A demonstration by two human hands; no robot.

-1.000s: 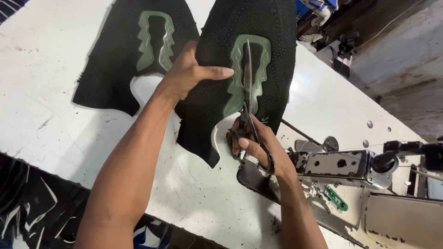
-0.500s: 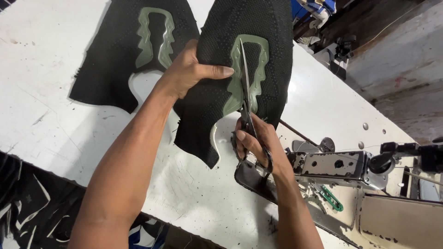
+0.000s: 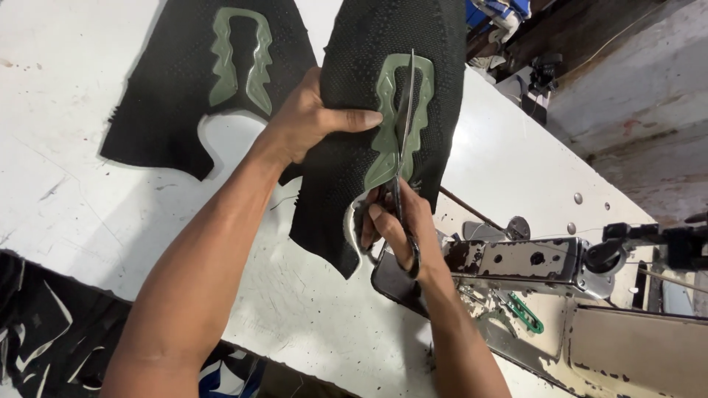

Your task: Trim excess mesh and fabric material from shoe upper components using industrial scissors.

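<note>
Cutting up the middle of that green overlay (image 3: pixel 398 118) looks like the risky bit, since your left hand (image 3: pixel 313 118) is pinching the black knit shoe upper (image 3: pixel 383 96) at centre frame with the thumb stretched out toward the blades. If the scissors (image 3: pixel 404 147) wander or the fabric slips, I'd guess you either nick that thumb or slice into the green trim itself. Your right hand (image 3: pixel 394 228) is wrapped through the scissor handles just below, blades pointing up the frame and looking nearly closed. The held piece is partly lifted off the white table (image 3: pixel 88 169), so it could flop mid-cut. Count-wise: two uppers, the second black upper (image 3: pixel 184 103) lying flat at upper left, one pair of scissors, one sewing machine (image 3: pixel 531 262) at right, and one dark phone (image 3: pixel 391 284) under your wrist.
</note>
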